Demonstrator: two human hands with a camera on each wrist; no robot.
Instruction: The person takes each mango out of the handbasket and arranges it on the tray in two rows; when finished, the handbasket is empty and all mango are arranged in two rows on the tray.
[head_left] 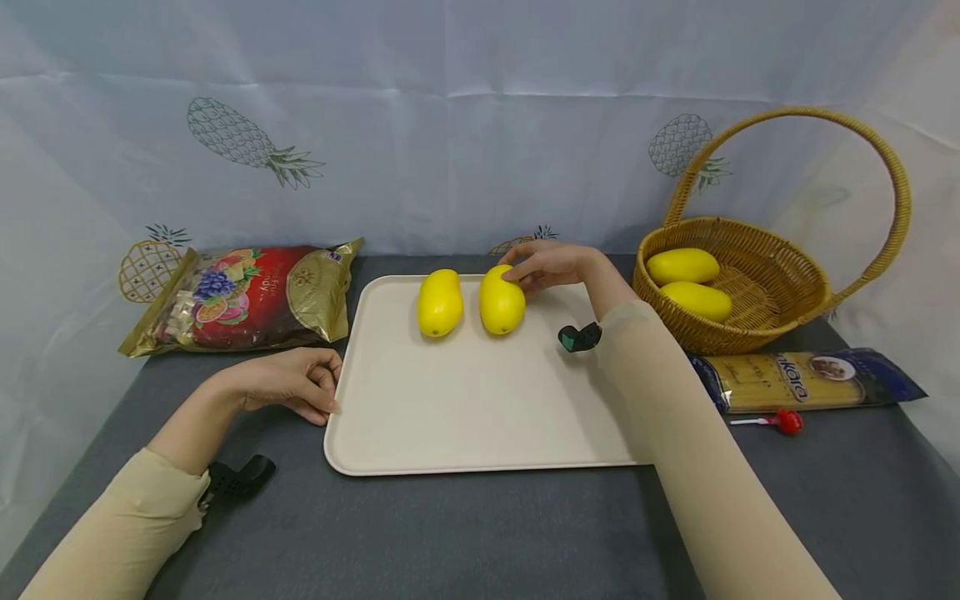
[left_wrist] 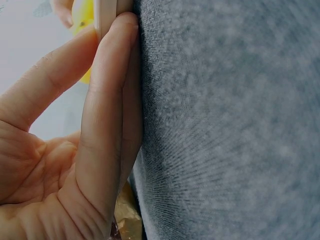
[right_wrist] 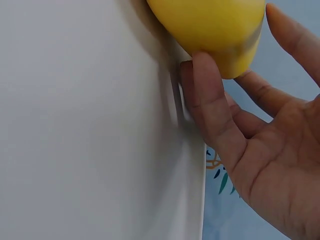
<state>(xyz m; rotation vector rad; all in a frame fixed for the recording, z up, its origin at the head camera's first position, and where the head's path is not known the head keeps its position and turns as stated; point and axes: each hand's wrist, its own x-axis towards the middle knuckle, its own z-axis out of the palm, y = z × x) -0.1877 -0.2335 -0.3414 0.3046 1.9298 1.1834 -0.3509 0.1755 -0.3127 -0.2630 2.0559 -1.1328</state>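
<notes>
A cream tray lies on the dark grey cloth, with two yellow mangoes on its far half. My left hand pinches the tray's left rim, thumb above and fingers beneath, as the left wrist view shows. At the far edge my right hand holds the right-hand mango by its far end. In the right wrist view the thumb and fingertips lie on either side of that mango's end. Beside it, a little to the left, the other mango rests apart from both hands.
A wicker basket with a tall handle stands at the right, holding two more yellow mangoes. In front of it lie a pasta packet and a red lollipop. A red and gold candy bag sits at the far left.
</notes>
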